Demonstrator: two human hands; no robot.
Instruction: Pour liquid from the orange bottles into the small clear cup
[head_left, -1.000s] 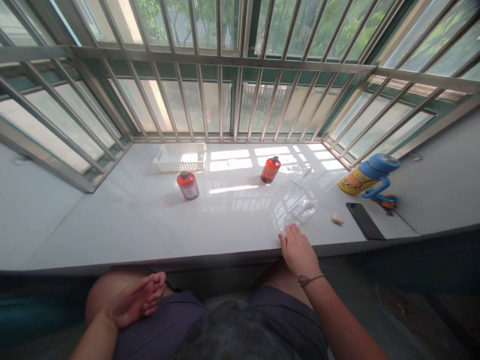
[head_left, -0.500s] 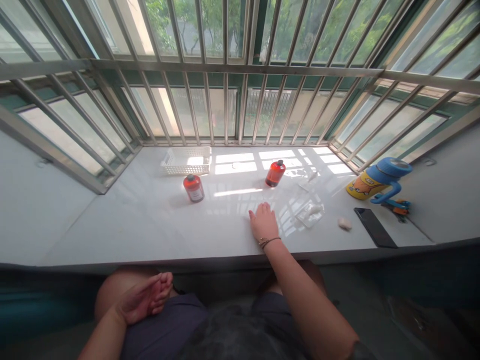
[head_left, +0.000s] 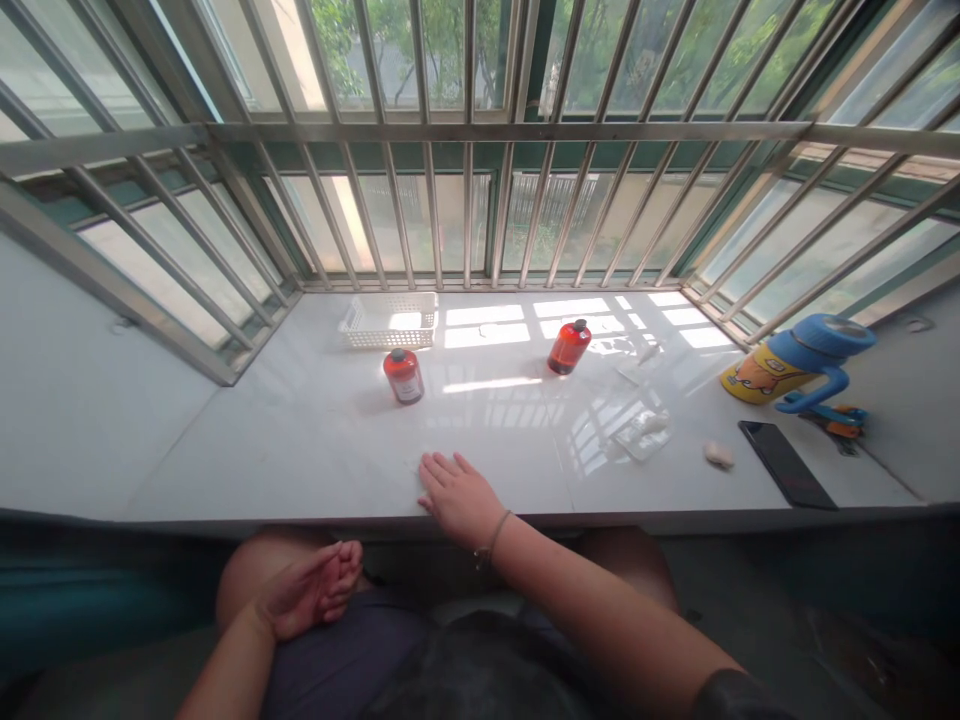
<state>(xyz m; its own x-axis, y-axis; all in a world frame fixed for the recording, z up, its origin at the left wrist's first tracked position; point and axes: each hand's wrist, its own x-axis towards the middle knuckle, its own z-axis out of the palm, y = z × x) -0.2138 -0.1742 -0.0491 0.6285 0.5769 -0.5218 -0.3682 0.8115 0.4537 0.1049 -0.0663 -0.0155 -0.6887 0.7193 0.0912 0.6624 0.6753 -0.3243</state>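
Observation:
My right hand [head_left: 461, 497] lies flat on the white sill [head_left: 247, 455] near its front edge, palm down, fingers stretched out. A faint, thin mark shows by its fingertips; I cannot make it out. Below the edge, my left hand [head_left: 315, 590] rests palm up over my left thigh with its fingers curled in; whether anything is inside is hidden. Beyond the right hand stands a red bottle [head_left: 404, 378] with a dark cap and a pale label. Farther right is a second red bottle [head_left: 569, 348], also dark-capped, with liquid inside.
A white perforated basket [head_left: 390, 338] sits by the barred window. To the right lie clear plastic packaging [head_left: 643, 433], a small beige lump [head_left: 718, 456] and a black phone [head_left: 786, 464]. A blue and yellow bottle [head_left: 799, 360] stands near orange-and-blue objects [head_left: 844, 420].
My right hand has slid left and toward the front edge, staying open on the sill. The view has turned slightly left. My left hand keeps its curled pose.

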